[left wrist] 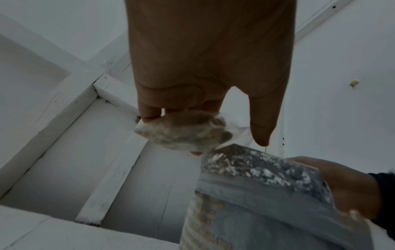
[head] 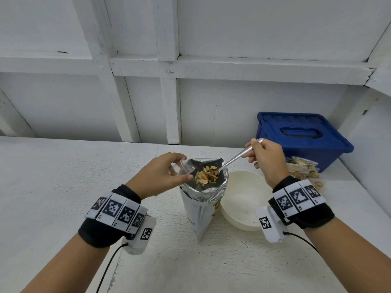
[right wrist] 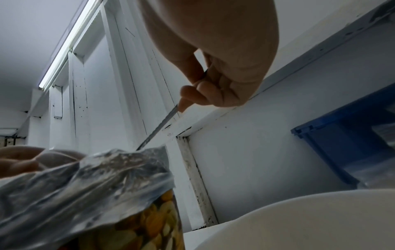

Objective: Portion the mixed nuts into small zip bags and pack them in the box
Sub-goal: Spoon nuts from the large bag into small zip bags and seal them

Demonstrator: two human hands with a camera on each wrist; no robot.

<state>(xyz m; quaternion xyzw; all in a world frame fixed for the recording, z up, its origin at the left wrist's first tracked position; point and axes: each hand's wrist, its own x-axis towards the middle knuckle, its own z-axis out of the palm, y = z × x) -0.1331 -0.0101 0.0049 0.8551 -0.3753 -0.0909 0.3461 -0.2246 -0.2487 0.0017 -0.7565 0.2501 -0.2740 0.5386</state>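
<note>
The work surface is a white, rough-textured table (head: 63, 187) set against a white panelled wall (head: 232, 28) with crossing battens; a lit tube lamp (right wrist: 64, 44) runs along the ceiling in the right wrist view.

Left to right: the left hand (head: 156, 176) pinches a small clear zip bag (head: 186, 166) at its mouth, thumb and fingers curled on the plastic, holding it at the rim of the foil nut pouch (head: 201, 208). In the left wrist view this bag (left wrist: 183, 132) appears dusty and crumpled. The pouch stands upright at table centre, top folded open, silver inside. A heap of mixed nuts (head: 207, 175), tan and brown, sits on the spoon's bowl over the pouch mouth. The right hand (head: 266, 159) grips the metal spoon (head: 237, 157) by its handle, fingers closed round it. A white bowl (head: 243, 199) stands just beside the pouch. Filled zip bags (head: 304, 170) lie near the closed blue box (head: 300, 136) at the far right.
</note>
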